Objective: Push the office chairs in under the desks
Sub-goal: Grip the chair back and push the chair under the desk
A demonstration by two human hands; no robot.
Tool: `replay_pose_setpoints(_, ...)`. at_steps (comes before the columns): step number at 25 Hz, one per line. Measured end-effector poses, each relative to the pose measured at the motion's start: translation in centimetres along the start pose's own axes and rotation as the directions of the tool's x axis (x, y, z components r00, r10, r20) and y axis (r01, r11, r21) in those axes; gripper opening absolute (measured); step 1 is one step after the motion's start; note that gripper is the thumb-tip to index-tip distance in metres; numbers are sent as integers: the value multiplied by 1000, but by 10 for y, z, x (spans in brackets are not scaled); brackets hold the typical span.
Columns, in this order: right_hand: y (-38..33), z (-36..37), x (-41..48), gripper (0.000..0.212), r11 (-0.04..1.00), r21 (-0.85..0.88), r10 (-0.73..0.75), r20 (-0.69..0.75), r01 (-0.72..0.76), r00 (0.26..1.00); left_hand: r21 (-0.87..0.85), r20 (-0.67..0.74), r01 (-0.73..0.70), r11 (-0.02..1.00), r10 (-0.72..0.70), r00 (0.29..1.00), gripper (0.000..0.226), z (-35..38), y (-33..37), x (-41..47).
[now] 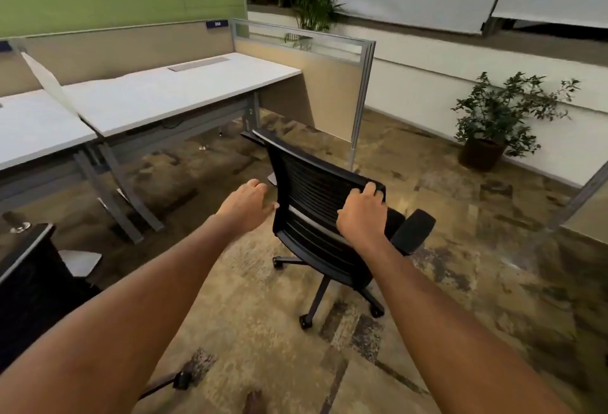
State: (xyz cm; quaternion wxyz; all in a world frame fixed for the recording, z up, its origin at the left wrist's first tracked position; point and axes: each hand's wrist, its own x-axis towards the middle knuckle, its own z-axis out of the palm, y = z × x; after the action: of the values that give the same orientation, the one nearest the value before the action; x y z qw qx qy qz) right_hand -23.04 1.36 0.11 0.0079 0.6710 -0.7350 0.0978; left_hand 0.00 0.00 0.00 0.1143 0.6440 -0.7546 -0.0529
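Both forearms are bare to the frame edge, and the left grip (245, 199) and right grip (362, 213) are ungloved.

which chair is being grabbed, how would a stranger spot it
Find the white desk beside the beige partition. On the carpet before it stands a black mesh-backed chair, the right hand gripping its top edge. The other chair, at far left, is untouched.

The office chair (317, 198) is showing a matt black ribbed mesh back in a smooth plastic frame, with a padded-looking armrest (414, 231). The desk (171, 92) is presenting a smooth, matt white top on grey painted metal legs. The floor (279, 347) is wearing rough, mottled brown-and-tan carpet, and the partition (329, 97) is pairing beige cloth-like panels with a brushed metal frame.
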Motion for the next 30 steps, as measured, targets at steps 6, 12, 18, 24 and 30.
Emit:
replay_pose_setpoints(6, -27, 26, 79, 70, 994, -62, 93, 22, -91, 995, -44, 12, -68, 997, 68, 998, 67, -2, -17, 120)
replay_pose_setpoints(12, -39, 55, 135, 49, 979, -115, 172, 22, -168, 985, 23, 69, -268, 963, 266, 962, 96, 14, -50, 222)
replay_pose_setpoints(18, -24, 75, 157, 31, 992, -108, 49, -155, -67, 987, 136, 1, -453, 881, 457, 889, 102, 41, -87, 270)
replay_pose_setpoints(24, -10, 83, 194, 35, 994, -102, -62, -325, 31, 944, 173, -263, -434, 884, 466, 845, 86, 67, -86, 293)
replay_pose_setpoints(30, 4, 97, 251, 34, 984, -129, -169, -451, 123, 877, 154, -371, -346, 926, 379, 848, 87, 77, -83, 320)
